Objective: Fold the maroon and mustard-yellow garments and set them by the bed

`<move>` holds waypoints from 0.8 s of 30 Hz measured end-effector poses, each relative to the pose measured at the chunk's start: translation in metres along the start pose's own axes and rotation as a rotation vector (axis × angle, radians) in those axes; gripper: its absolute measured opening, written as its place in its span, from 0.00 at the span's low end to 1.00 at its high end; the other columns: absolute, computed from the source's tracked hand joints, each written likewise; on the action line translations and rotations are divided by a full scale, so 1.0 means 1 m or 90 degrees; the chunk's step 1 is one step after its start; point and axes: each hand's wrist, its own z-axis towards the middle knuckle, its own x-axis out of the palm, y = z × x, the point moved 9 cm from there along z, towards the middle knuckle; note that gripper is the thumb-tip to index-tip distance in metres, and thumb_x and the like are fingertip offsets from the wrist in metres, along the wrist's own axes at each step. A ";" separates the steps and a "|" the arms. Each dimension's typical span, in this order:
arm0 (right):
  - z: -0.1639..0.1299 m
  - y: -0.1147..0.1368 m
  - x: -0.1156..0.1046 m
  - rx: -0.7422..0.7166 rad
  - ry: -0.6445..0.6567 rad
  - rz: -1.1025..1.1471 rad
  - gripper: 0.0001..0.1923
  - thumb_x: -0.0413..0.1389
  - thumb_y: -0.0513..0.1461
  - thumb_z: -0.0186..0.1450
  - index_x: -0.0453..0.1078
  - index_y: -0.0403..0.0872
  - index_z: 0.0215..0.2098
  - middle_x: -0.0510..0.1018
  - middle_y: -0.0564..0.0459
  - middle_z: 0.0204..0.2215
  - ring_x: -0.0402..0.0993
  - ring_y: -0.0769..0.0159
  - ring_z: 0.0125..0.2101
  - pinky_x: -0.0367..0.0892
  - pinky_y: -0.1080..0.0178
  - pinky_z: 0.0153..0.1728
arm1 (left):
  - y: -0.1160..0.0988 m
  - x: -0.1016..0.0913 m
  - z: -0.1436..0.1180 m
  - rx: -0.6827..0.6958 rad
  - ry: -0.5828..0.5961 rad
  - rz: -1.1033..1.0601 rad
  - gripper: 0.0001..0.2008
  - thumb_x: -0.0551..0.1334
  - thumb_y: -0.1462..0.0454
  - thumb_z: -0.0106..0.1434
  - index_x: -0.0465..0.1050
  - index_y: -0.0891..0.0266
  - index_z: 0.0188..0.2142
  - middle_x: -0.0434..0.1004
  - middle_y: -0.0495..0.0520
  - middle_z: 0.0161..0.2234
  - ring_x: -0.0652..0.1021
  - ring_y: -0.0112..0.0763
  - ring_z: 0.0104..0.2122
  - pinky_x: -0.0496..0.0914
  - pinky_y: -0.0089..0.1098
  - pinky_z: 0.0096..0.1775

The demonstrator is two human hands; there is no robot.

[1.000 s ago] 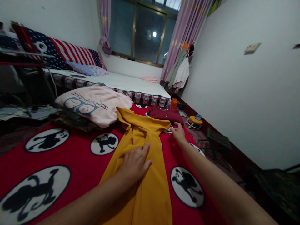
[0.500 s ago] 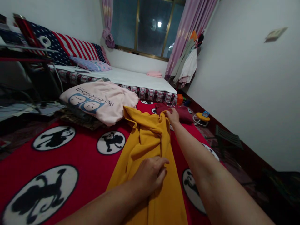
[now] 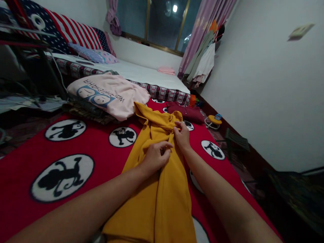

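A long yellow garment (image 3: 168,189) lies stretched out before me on a red blanket (image 3: 101,175) with black monkey figures in white ovals. Its upper part is creased and a corner sticks up at the left. My left hand (image 3: 155,157) rests over the middle of it, fingers loosely bent, with a gap between thumb and forefinger. Farther up, at the right edge, my right hand (image 3: 182,135) has its fingertips closed on a fold of the yellow cloth. Fabric partly hides those fingertips.
A pink printed garment (image 3: 111,91) lies on a dark pile at the left. Beyond the yellow cloth is a folded maroon garment (image 3: 187,113). A bed (image 3: 141,72) stands under the window. Along the right wall are a yellow-topped stool (image 3: 214,119) and a dark folding stool (image 3: 236,139).
My right hand has come down from the garment's top corner to a fold just below it. My left hand has opened slightly. The camera view has tilted a little downward.
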 end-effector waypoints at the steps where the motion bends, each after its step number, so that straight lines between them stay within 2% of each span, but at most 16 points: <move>1: -0.013 0.007 -0.001 -0.006 0.006 0.011 0.15 0.51 0.38 0.60 0.71 0.42 0.43 0.76 0.44 0.41 0.73 0.61 0.40 0.69 0.59 0.43 | 0.002 -0.006 0.002 -0.009 -0.031 -0.009 0.11 0.58 0.66 0.59 0.78 0.62 0.39 0.76 0.49 0.25 0.72 0.25 0.22 0.65 0.26 0.28; 4: -0.042 0.018 -0.002 0.005 0.015 0.041 0.14 0.50 0.36 0.59 0.70 0.44 0.42 0.75 0.46 0.40 0.72 0.63 0.38 0.69 0.61 0.40 | 0.005 -0.018 0.005 -0.019 -0.079 -0.028 0.11 0.59 0.64 0.59 0.77 0.63 0.39 0.74 0.48 0.25 0.71 0.25 0.23 0.64 0.25 0.27; 8: -0.056 0.021 -0.006 -0.003 -0.020 0.037 0.13 0.50 0.36 0.59 0.69 0.44 0.42 0.73 0.46 0.40 0.71 0.62 0.39 0.68 0.59 0.43 | 0.003 -0.027 0.002 -0.019 -0.038 0.032 0.12 0.58 0.65 0.60 0.76 0.63 0.41 0.72 0.47 0.23 0.71 0.27 0.22 0.65 0.26 0.27; 10: -0.059 0.028 -0.009 -0.038 -0.034 -0.001 0.11 0.50 0.36 0.60 0.70 0.45 0.40 0.73 0.47 0.38 0.70 0.62 0.40 0.67 0.59 0.45 | -0.005 -0.038 -0.001 0.017 -0.036 0.119 0.11 0.58 0.66 0.61 0.76 0.61 0.41 0.77 0.50 0.29 0.75 0.30 0.28 0.68 0.28 0.34; 13: -0.063 0.038 -0.010 -0.071 -0.031 -0.030 0.08 0.50 0.38 0.63 0.70 0.47 0.37 0.74 0.49 0.37 0.70 0.62 0.40 0.66 0.61 0.43 | -0.012 -0.065 -0.005 0.066 -0.095 0.287 0.11 0.59 0.65 0.61 0.76 0.59 0.42 0.78 0.54 0.40 0.76 0.36 0.41 0.69 0.33 0.45; 15: -0.066 0.041 -0.007 -0.065 -0.003 -0.020 0.08 0.51 0.40 0.64 0.70 0.48 0.38 0.75 0.50 0.35 0.72 0.63 0.37 0.67 0.62 0.39 | -0.001 -0.080 -0.004 0.025 -0.108 0.348 0.14 0.62 0.62 0.59 0.75 0.58 0.45 0.78 0.54 0.42 0.76 0.38 0.43 0.69 0.33 0.44; 17: -0.069 0.041 -0.001 -0.048 0.043 -0.011 0.10 0.51 0.42 0.65 0.71 0.47 0.40 0.75 0.53 0.29 0.72 0.65 0.31 0.66 0.64 0.35 | 0.021 -0.088 0.000 -0.062 -0.080 0.340 0.19 0.65 0.59 0.56 0.74 0.59 0.48 0.79 0.54 0.39 0.77 0.37 0.38 0.70 0.32 0.39; 19: -0.072 0.042 0.007 -0.043 0.103 -0.012 0.11 0.52 0.44 0.66 0.72 0.47 0.40 0.74 0.56 0.24 0.70 0.67 0.25 0.64 0.66 0.31 | 0.041 -0.090 0.003 -0.124 -0.039 0.306 0.20 0.65 0.58 0.55 0.75 0.61 0.47 0.79 0.53 0.33 0.77 0.35 0.32 0.69 0.30 0.34; 21: -0.076 0.046 0.015 -0.061 0.169 -0.016 0.11 0.53 0.45 0.65 0.73 0.47 0.37 0.75 0.56 0.23 0.70 0.68 0.24 0.63 0.66 0.29 | 0.048 -0.088 0.007 -0.129 -0.012 0.283 0.18 0.64 0.59 0.54 0.77 0.62 0.45 0.78 0.51 0.28 0.76 0.34 0.29 0.67 0.29 0.31; 24: -0.084 0.055 0.028 -0.099 0.252 -0.033 0.09 0.55 0.43 0.64 0.74 0.48 0.37 0.78 0.54 0.27 0.72 0.67 0.27 0.63 0.66 0.30 | 0.046 -0.094 0.014 -0.119 -0.041 0.241 0.20 0.63 0.57 0.55 0.77 0.63 0.45 0.77 0.51 0.26 0.76 0.33 0.28 0.66 0.28 0.29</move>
